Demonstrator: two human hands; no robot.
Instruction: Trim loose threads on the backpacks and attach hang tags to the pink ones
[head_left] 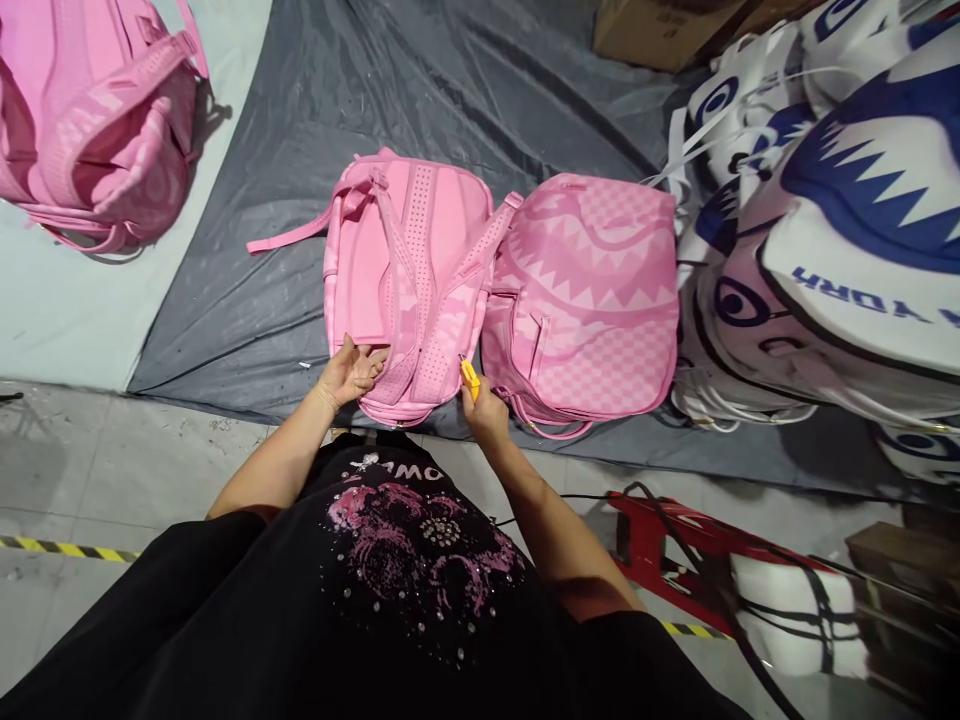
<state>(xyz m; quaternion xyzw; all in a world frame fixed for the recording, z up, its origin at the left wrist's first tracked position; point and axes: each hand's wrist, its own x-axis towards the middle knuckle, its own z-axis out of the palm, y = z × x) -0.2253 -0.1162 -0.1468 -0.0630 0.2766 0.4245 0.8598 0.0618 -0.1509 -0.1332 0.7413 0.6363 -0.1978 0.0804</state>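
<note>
Pink fabric backpack (361, 290): straps-up on wrinkled grey sheeting (247, 310)
Left hand (351, 372): kinda loosely spread, at its lower left
Right hand (487, 412): wrapped round a yellow plastic cutter (470, 378), lower right edge

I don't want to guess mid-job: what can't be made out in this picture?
In the head view:
- Strap-side-up pink backpack: front hidden beneath it.
- Yellow tool: rear end hidden by the right hand.
- Small label on the tooth-print backpack: too small to read.
- Far-left pink backpack: cut off by the picture's edges.
</note>
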